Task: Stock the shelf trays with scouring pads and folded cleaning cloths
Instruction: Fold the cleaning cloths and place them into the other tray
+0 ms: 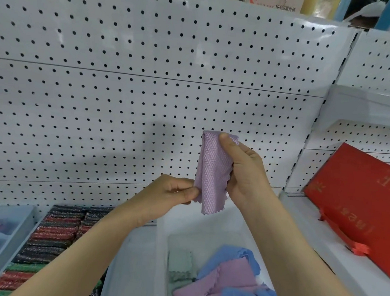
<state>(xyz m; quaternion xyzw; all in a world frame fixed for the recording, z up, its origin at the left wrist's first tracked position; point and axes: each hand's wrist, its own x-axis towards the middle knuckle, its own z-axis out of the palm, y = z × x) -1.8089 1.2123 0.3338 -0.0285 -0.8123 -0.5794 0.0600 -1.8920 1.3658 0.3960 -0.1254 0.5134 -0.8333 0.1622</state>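
Both hands, left (pixel 174 189) and right (pixel 246 169), pinching a folded lilac cloth (pixel 213 173) above the white tray (pixel 161 251).

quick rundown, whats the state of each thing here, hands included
lilac cloth: held up, folded lengthwise, both hands on it
left hand: pinching cloth's lower edge
right hand: gripping cloth's upper part
white tray: holds loose unfolded cloths
scouring pads: stacked in rows
red box: closed, lying tilted

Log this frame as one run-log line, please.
phase: folding | left hand: pinches lower edge of purple cloth | right hand: grips its top | loose cloths: in white tray
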